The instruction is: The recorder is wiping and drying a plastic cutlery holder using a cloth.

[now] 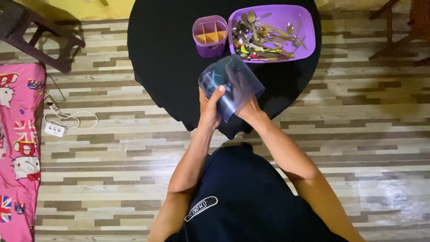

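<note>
Blue-tinted clear plastic, a flexible sheet (233, 85) curled into a loose tube, sits between both hands at the near edge of the surface (165, 58).

Left hand (209, 107): grasping the sheet's left side, thumb up over the outer face, remaining fingers hidden behind the curl. Right hand (247, 107): mostly inside or behind the sheet, seen dimly through the plastic; appears to be holding it from within, exact finger pose cannot be told.

Sheet's long axis runs roughly from 5 o'clock up to 11 o'clock, open end of the curl tilted toward 11. Both hands are on it; neither clearly nearer.

Nearer than the hands: dark navy clothing (251, 197) and forearms, over a striped wood-pattern floor (358, 134).

Beyond the hands, at 12 o'clock: purple compartment holder (209, 36) with yellow dividers, appears empty, standing upright. Just beside it, toward 1 o'clock: purple tray (302, 13) heaped with a mixed pile of cutlery (262, 38), mostly spoons. Holder and tray are near each other, whether touching I cannot tell. Black surface between sheet and holder carries nothing that blocks the way.

Off to 9 o'clock on the floor: white power strip (55, 130) with its cord, then pink printed fabric (18, 148). Dark stool (40, 33) at 10 o'clock, far.
</note>
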